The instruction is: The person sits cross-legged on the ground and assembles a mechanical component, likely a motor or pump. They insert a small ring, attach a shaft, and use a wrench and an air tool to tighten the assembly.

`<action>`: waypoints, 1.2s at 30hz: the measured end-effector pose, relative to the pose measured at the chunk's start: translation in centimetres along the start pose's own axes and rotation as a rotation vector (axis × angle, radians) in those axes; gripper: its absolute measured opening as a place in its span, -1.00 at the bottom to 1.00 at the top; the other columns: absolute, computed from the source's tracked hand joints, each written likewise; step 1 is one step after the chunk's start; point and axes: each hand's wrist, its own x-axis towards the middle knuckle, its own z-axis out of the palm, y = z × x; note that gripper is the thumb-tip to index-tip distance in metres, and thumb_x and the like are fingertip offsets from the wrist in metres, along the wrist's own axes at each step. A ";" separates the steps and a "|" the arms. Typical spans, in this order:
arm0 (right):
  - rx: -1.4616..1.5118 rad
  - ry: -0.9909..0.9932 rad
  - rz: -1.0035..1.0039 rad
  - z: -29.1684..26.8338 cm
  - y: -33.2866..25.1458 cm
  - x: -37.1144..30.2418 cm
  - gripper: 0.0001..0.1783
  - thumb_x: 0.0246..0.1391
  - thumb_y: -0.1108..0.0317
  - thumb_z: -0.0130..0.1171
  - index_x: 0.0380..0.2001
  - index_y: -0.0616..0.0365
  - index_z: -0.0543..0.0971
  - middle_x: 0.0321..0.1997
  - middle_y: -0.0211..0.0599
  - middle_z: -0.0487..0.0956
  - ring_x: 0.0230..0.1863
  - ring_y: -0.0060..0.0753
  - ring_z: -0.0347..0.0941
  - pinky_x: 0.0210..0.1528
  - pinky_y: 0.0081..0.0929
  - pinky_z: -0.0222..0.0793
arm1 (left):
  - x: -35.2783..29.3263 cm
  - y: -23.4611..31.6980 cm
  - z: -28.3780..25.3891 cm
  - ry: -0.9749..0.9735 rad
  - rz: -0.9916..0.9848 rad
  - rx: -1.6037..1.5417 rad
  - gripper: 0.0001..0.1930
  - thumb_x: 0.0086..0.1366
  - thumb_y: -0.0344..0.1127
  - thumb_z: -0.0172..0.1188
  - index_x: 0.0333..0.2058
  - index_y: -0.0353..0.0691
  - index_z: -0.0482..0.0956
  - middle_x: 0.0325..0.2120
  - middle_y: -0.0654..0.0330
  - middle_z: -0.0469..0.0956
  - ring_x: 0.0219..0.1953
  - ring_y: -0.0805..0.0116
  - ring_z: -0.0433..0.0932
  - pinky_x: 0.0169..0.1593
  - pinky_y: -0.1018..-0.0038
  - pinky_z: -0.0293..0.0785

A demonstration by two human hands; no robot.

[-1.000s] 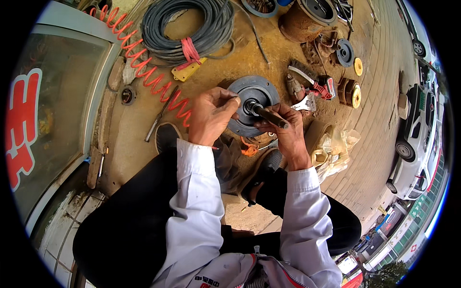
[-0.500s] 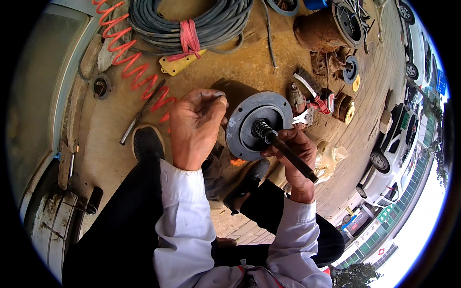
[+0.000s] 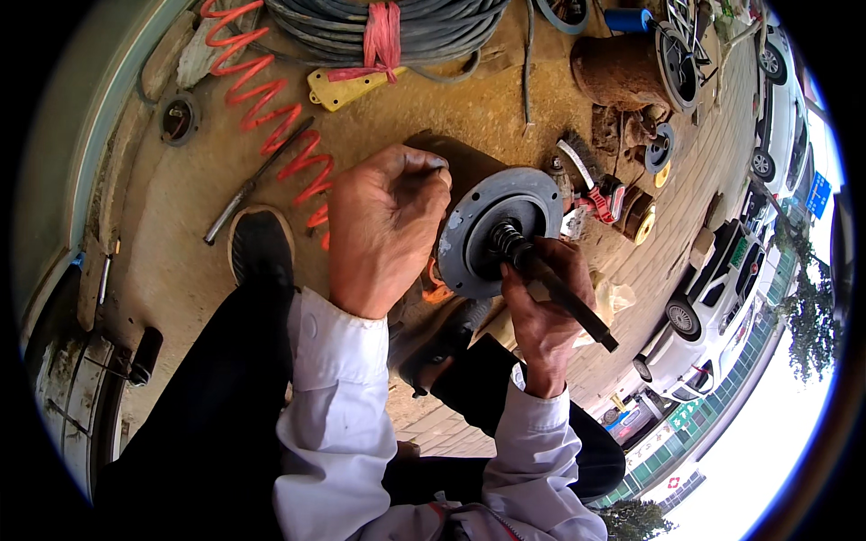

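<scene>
A grey motor housing lies in front of me, its round end flange (image 3: 456,243) with bolt holes facing me. From its centre sticks out a dark metal shaft (image 3: 582,311), with a coil spring (image 3: 511,242) around its base. My right hand (image 3: 550,311) is closed around the shaft just outside the spring, thumb on the near side. Left of the flange, my left hand (image 3: 383,234) is held up with fingers curled and thumb pressed to them. Whatever is in that pinch, if anything, is hidden.
Beyond lie coiled black cable (image 3: 424,45), a yellow box (image 3: 350,88) and a red coiled hose (image 3: 257,86). A long rod tool (image 3: 257,180) is on the left floor. A wire brush (image 3: 577,160), red-and-black power tool (image 3: 607,200) and rusty housing (image 3: 618,72) sit to the right.
The view has shifted, so floor objects on the left sit further left. My right hand has closed further around the shaft near the spring. My left hand keeps its curled pose.
</scene>
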 end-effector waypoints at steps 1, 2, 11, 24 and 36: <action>-0.017 0.003 -0.002 0.1 0.0 0.0 -0.55 -0.23 0.49 0.48 -0.19 0.23 0.56 -0.28 -0.14 0.58 -0.29 -0.19 0.58 -0.23 -0.35 0.50 | 0.0 0.0 0.0 0.003 -0.005 0.006 -0.90 0.29 -0.51 0.24 -0.24 -0.38 0.59 -0.39 0.23 0.62 -0.36 0.58 0.58 -0.31 0.62 0.55; -0.034 0.006 -0.003 0.2 0.0 0.0 -0.56 -0.23 0.48 0.48 -0.20 0.23 0.56 -0.29 -0.14 0.58 -0.30 -0.17 0.58 -0.23 -0.34 0.49 | -0.1 0.0 0.0 0.006 -0.010 0.012 -0.90 0.29 -0.51 0.24 -0.24 -0.39 0.59 -0.39 0.24 0.61 -0.37 0.58 0.58 -0.31 0.63 0.55; -0.097 -0.013 -0.022 -0.3 0.0 0.1 -0.57 -0.19 0.37 0.54 -0.23 0.24 0.58 -0.33 -0.16 0.60 -0.33 -0.17 0.57 -0.26 -0.35 0.47 | -0.2 0.0 0.2 0.027 -0.015 0.044 -0.90 0.27 -0.53 0.23 -0.24 -0.40 0.60 -0.42 0.28 0.60 -0.39 0.65 0.52 -0.28 0.66 0.46; 0.071 -0.055 0.039 -0.9 -0.6 -0.1 -0.60 -0.11 0.47 0.48 -0.14 0.27 0.63 -0.35 -0.32 0.60 -0.33 -0.49 0.54 -0.23 -0.57 0.45 | -0.9 0.0 -0.2 0.020 -0.014 0.050 -0.91 0.30 -0.52 0.24 -0.23 -0.35 0.59 -0.34 0.25 0.62 -0.36 0.60 0.54 -0.22 0.63 0.49; 0.318 0.046 0.607 0.8 13.9 -7.7 -0.71 -0.04 0.45 0.25 -0.22 0.38 0.63 -0.33 -0.07 0.70 -0.31 -0.37 0.62 -0.17 -0.41 0.51 | -2.8 2.1 -2.1 0.208 0.152 0.019 -0.82 0.27 -0.48 0.27 -0.16 -0.35 0.57 -0.32 0.14 0.64 -0.39 0.45 0.57 -0.23 0.56 0.54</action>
